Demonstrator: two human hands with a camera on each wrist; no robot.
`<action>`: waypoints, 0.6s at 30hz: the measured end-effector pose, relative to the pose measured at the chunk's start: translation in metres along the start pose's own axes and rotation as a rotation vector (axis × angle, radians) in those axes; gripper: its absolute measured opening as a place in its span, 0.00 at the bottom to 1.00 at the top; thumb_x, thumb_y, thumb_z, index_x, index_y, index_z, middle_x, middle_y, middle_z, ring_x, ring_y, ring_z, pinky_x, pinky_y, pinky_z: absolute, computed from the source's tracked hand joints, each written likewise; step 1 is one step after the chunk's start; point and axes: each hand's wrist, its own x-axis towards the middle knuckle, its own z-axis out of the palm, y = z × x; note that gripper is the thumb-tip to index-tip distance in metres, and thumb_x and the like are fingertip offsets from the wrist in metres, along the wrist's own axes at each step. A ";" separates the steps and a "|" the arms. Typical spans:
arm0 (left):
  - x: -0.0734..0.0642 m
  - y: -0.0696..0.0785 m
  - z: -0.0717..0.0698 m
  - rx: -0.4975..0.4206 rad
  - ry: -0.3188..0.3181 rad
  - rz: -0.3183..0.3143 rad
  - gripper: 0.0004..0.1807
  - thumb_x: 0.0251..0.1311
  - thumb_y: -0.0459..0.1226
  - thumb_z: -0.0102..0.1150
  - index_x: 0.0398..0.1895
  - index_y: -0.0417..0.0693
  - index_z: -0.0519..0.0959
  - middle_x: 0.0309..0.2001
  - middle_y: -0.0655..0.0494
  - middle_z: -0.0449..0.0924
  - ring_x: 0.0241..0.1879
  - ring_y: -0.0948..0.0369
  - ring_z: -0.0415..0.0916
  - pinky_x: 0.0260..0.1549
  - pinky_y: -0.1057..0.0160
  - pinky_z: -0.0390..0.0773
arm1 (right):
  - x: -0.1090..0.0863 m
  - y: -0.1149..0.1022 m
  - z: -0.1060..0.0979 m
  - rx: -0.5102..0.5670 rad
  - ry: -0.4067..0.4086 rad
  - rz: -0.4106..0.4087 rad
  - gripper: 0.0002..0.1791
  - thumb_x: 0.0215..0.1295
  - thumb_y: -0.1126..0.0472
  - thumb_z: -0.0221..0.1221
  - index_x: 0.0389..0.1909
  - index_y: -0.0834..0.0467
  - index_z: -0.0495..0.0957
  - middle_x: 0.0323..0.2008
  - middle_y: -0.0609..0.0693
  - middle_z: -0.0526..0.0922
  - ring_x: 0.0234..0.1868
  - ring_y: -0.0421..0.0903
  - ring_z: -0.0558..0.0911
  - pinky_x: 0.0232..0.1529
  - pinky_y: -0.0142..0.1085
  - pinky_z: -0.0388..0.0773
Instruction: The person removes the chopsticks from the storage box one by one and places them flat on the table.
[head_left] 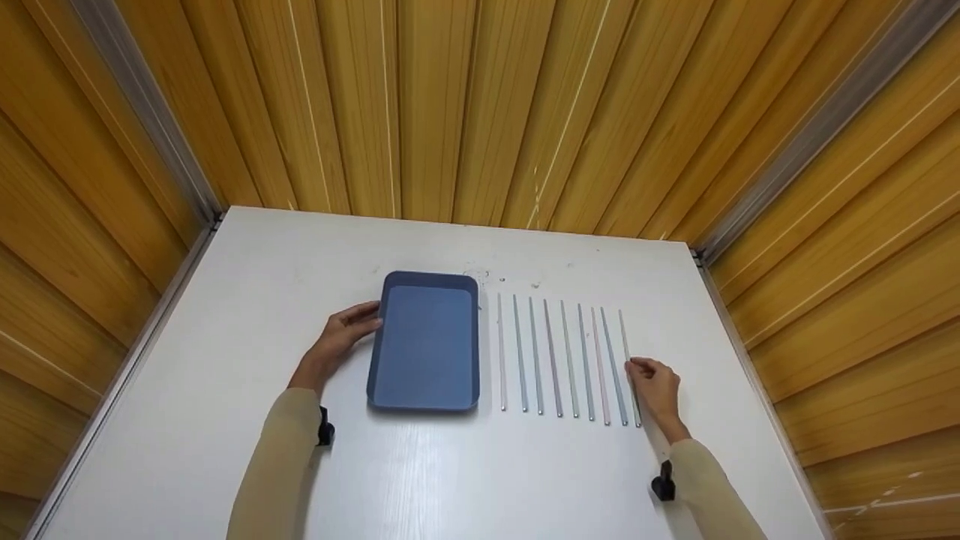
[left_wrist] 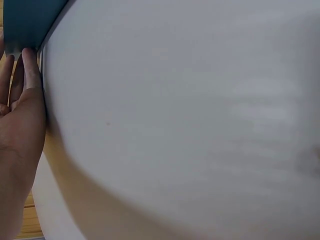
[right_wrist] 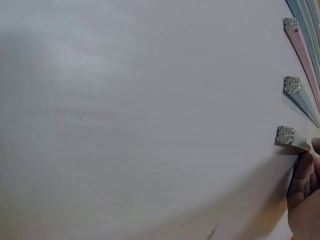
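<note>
A blue rectangular tray [head_left: 427, 349] lies on the white table, its inside bare. My left hand [head_left: 341, 334] is at the tray's left side, fingers fairly straight and touching its wall; in the left wrist view the fingertips of that hand [left_wrist: 22, 100] meet the tray's underside edge [left_wrist: 30, 25]. Right of the tray, several pastel chopsticks [head_left: 552, 358] lie side by side in a row. At the row's right end, my right hand [head_left: 656, 386] pinches the pale green chopstick [head_left: 623, 330] between thumb and fingers. Its patterned square silver end [right_wrist: 285, 134] shows in the right wrist view.
The white table [head_left: 420, 480] is bounded by wood-patterned walls [head_left: 435, 112] at the back and both sides, with grey metal rails [head_left: 750, 187] in the corners. Small dark marks [head_left: 535, 285] dot the tabletop behind the chopsticks.
</note>
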 end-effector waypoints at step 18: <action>0.002 0.005 0.006 -0.007 0.001 0.007 0.35 0.66 0.37 0.67 0.74 0.42 0.68 0.73 0.41 0.69 0.66 0.61 0.73 0.62 0.68 0.76 | 0.021 -0.028 -0.014 0.062 -0.040 -0.064 0.27 0.70 0.61 0.63 0.66 0.68 0.74 0.58 0.70 0.79 0.56 0.61 0.81 0.56 0.34 0.80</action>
